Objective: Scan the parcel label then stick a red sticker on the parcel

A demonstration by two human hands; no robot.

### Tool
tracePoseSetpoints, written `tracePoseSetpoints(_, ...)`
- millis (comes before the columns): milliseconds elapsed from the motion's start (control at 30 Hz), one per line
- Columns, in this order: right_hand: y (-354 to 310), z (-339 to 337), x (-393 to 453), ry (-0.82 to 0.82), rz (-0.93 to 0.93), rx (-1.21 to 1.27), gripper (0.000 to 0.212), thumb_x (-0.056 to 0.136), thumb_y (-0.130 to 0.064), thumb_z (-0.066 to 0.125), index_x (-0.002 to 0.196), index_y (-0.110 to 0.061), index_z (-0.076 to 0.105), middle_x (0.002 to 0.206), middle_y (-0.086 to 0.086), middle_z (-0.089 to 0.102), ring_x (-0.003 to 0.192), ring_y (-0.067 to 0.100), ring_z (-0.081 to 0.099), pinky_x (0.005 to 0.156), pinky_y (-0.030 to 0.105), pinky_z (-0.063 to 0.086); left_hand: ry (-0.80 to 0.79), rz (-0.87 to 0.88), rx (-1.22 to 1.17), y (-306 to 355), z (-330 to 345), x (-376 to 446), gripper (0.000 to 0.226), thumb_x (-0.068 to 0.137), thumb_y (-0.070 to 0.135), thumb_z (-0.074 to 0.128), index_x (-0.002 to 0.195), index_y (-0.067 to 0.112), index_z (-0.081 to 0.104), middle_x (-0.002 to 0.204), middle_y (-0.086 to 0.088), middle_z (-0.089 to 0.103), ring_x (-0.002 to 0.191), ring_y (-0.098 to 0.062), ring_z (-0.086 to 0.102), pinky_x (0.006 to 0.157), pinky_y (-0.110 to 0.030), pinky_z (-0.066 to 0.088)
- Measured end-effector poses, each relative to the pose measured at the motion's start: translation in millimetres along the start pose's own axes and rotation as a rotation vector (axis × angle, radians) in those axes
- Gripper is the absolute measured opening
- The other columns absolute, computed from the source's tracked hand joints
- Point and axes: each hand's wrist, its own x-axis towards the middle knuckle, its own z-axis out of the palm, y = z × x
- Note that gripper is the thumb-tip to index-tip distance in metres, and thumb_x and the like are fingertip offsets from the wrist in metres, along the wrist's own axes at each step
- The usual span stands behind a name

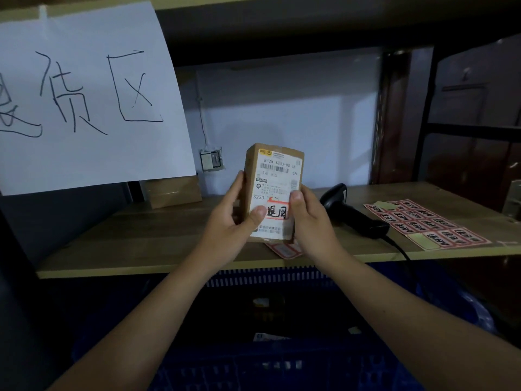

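Note:
A small brown cardboard parcel (272, 176) with a white shipping label stands upright above the wooden shelf, held between both hands. My left hand (228, 221) grips its left edge, thumb pressed on the label's lower left. My right hand (307, 221) grips the right edge, thumb resting by a red-bordered sticker (277, 213) with black characters that lies on the label's lower part. The black handheld scanner (348, 211) lies on the shelf just right of my right hand, nobody holding it. A sheet of red stickers (425, 222) lies further right.
A wooden shelf (146, 244) carries another brown box (173, 191) at the back left. A large white paper sign (84, 97) hangs at upper left. Under the parcel lies a loose red sticker piece (284, 250). A blue plastic crate (270, 280) with parcels stands below the shelf.

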Motion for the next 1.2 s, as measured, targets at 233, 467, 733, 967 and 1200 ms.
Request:
tracePoseSetpoints(233, -37.6, -42.2, 20.6, -0.269, -0.040, -0.271, 0.085, 0.084, -0.029, 0.074, 0.150, -0.033, 0.021, 0.156, -0.002, 0.032, 0.136, 0.013, 0.036, 0.107, 0.037, 0.035, -0.255, -0.129, 0.245, 28.9, -68.7, 8.2, 0.064, 0.057, 0.047, 0.088, 0.112, 0.032, 0.060, 0.104, 0.012, 0.071, 0.097, -0.011, 0.068, 0.072, -0.030, 0.059)
tracePoseSetpoints(467, -66.6, -43.8, 17.3, -0.862, 0.055, -0.713, 0.057, 0.080, -0.033, 0.077, 0.130, -0.039, 0.050, 0.120, -0.016, 0.063, 0.097, -0.005, 0.061, 0.081, 0.019, 0.049, -0.609, -0.216, 0.335, 30.2, -58.1, -10.0, 0.051, 0.066, 0.039, 0.086, 0.110, 0.040, 0.060, 0.107, 0.014, 0.069, 0.096, -0.010, 0.067, 0.080, -0.031, 0.056)
tracePoseSetpoints(733, -13.3, -23.8, -27.1, -1.264, 0.241, -1.109, 0.035, 0.079, -0.042, 0.071, 0.104, -0.020, 0.060, 0.094, 0.003, 0.065, 0.083, 0.020, 0.061, 0.062, 0.031, 0.044, -0.827, -0.251, 0.606, -18.8, -12.1, -50.3, 0.057, 0.067, 0.055, 0.078, 0.116, 0.044, 0.049, 0.109, 0.024, 0.059, 0.091, 0.007, 0.057, 0.080, -0.024, 0.052)
tracePoseSetpoints(967, 24.8, -21.0, -33.3, -1.149, 0.226, -1.075, 0.027, 0.094, -0.032, 0.055, 0.110, -0.012, 0.065, 0.103, 0.012, 0.069, 0.092, 0.027, 0.064, 0.075, 0.037, 0.051, -0.769, 0.051, 0.973, -47.9, 2.9, -61.6, 0.028, 0.090, 0.031, 0.063, 0.117, 0.026, 0.055, 0.112, 0.007, 0.058, 0.096, -0.010, 0.055, 0.081, -0.033, 0.049)
tracePoseSetpoints(1200, -0.4, -17.8, 2.8, -0.781, -0.028, -0.918, 0.029, 0.095, -0.033, 0.056, 0.072, -0.018, 0.065, 0.063, 0.004, 0.072, 0.052, 0.010, 0.066, 0.056, 0.026, 0.051, -0.439, 0.309, 0.860, 1.4, -5.6, -7.7, 0.021, 0.098, 0.023, 0.049, 0.082, 0.018, 0.063, 0.081, 0.003, 0.062, 0.076, -0.011, 0.053, 0.066, -0.030, 0.041)
